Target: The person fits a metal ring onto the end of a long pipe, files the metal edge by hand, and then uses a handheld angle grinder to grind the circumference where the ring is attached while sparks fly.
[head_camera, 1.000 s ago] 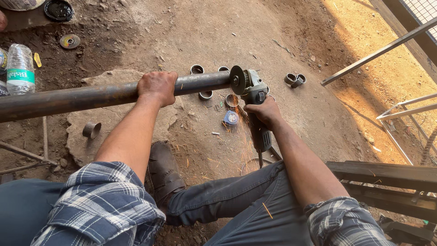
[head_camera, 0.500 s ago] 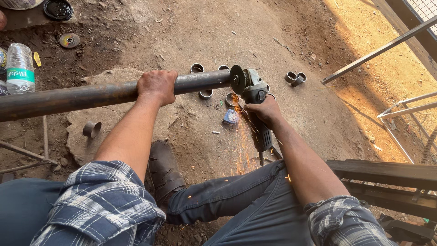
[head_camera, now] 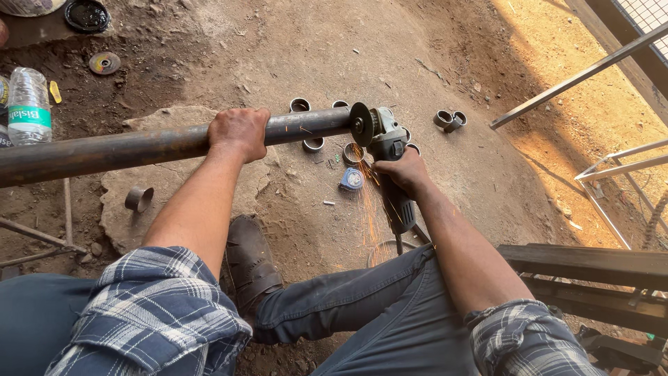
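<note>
The left hand [head_camera: 239, 132] closes fully around a long rusty steel pipe [head_camera: 139, 147], which lies across the view above the dirt floor [head_camera: 292, 42], and its grip sits a little back from the free end of the pipe. The right hand [head_camera: 403, 170] is wrapped tight on the body of an angle grinder [head_camera: 390, 157], and the cutting disc [head_camera: 361, 124] bites the pipe very near that end, with orange sparks [head_camera: 369, 209] falling down toward the knee. On the floor just beyond the pipe end several short cut rings [head_camera: 312, 144] lie, two more rings [head_camera: 449, 120] are further toward the right edge of the floor, and a small tape measure [head_camera: 351, 179] rests below the disc. A plastic water bottle [head_camera: 29, 104] stands at the left edge. To cut well here, I think the disc should stay square to the pipe and press only lightly, so the slice is even. The left grip should hold the pipe steady without rolling, and the leg would be safer out of the sparks.
</note>
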